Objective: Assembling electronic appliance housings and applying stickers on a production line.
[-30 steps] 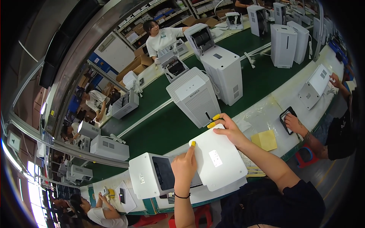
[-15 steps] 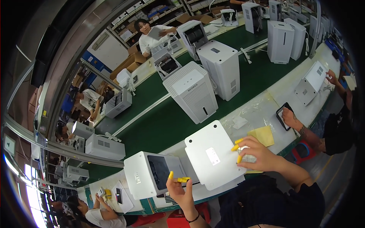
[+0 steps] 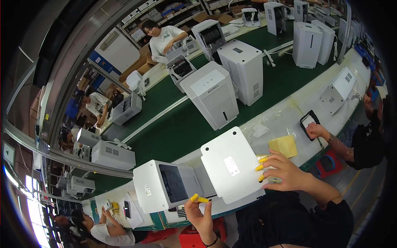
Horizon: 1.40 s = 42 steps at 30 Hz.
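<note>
A white appliance (image 3: 231, 169) lies in front of me with its flat base facing up. Two black round feet show at the base's far corners, and a white label sits in the middle. My right hand (image 3: 285, 173), with yellow finger cots, reaches over the base's right edge. At its fingertips is a small black foot (image 3: 261, 178), close to the near right corner. My left hand (image 3: 200, 215) is raised near the appliance's near left side, its cot-covered fingers curled toward the thumb. A dark speck shows at those fingertips, too small to name. Left of it lies another white appliance (image 3: 152, 188) with a dark opening.
Beyond the worktable runs a green conveyor belt (image 3: 165, 144) carrying several upright white appliances (image 3: 211, 97). A yellow paper pad (image 3: 283, 146) and a black tray (image 3: 309, 124) lie to the right. Co-workers sit on both sides and across the belt.
My right hand's fingers have drawn closer together, and a black foot now shows at their tips. My left hand has moved slightly down and right. Across the belt, a person has lowered a grey panel.
</note>
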Tool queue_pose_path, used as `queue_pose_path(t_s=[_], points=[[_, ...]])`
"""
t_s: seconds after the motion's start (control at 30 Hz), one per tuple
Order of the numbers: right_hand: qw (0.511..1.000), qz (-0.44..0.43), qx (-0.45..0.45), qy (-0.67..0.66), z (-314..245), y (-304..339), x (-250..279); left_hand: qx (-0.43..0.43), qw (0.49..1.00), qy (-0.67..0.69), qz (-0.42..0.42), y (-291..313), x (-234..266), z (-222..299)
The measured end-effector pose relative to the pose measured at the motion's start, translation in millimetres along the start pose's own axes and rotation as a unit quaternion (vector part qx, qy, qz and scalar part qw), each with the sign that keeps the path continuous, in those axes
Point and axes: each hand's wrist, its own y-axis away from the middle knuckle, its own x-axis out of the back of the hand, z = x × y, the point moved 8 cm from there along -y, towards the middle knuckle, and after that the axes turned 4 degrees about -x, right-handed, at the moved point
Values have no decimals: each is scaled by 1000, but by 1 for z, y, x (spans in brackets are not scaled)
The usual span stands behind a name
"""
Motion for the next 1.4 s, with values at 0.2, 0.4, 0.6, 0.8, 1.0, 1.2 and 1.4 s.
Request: queue_pose_path(t_s=[0.2, 0.4, 0.6, 0.8, 1.0, 1.2, 1.4], points=[[998, 41, 45, -4, -3, 13, -12, 5, 996, -49, -73, 3, -4, 11], [994, 87, 6, -71, -2, 16, -16, -29, 981, -147, -127, 1, -15, 19], [992, 54, -53, -101, -1, 2, -21, -28, 979, -151, -137, -2, -12, 21], [991, 84, -104, 6, -4, -2, -15, -28, 981, -146, -126, -4, -7, 18], [999, 29, -25, -6, -9, -6, -18, -16, 980, -145, -132, -7, -3, 17], [999, 25, 25, 20, -3, 2, -30, -29, 977, -155, -141, -9, -4, 23], [998, 64, 10, 1, 0, 5, -42, -42, 971, -170, -165, -14, -8, 31]])
